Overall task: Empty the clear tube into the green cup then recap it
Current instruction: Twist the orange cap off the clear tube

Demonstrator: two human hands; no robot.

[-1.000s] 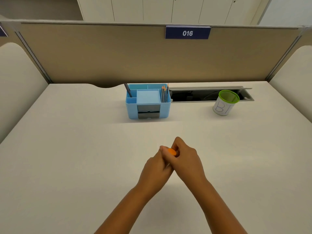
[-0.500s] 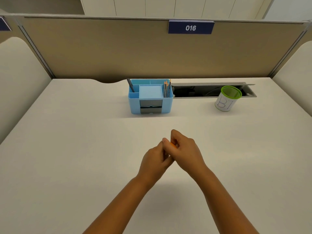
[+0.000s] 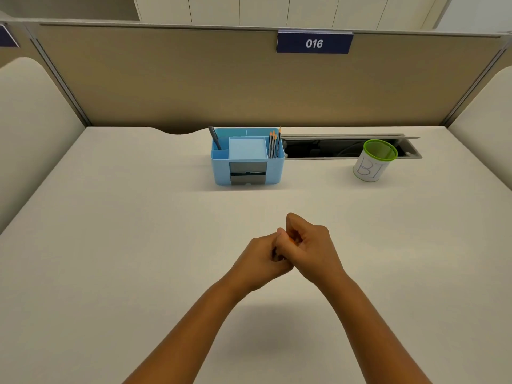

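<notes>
My two hands meet over the middle of the white desk, fingers interlocked around a small object. My left hand (image 3: 259,259) is closed low around the clear tube, which its fingers hide almost entirely. My right hand (image 3: 313,249) curls over the top, pinching the orange cap (image 3: 291,239), of which only a sliver shows. The green cup (image 3: 371,169), white-walled with a green rim and "BI" written on it, stands upright at the far right, well beyond both hands. I cannot tell what is inside it.
A blue desk organiser (image 3: 246,173) with pens and pencils stands at the back centre. Behind the cup runs an open cable slot (image 3: 327,148) in the desk. Beige partition panels close off the back and both sides.
My hands stayed pressed together and shifted slightly away from me. My right fingers have closed further over the orange cap, so less of it shows.
</notes>
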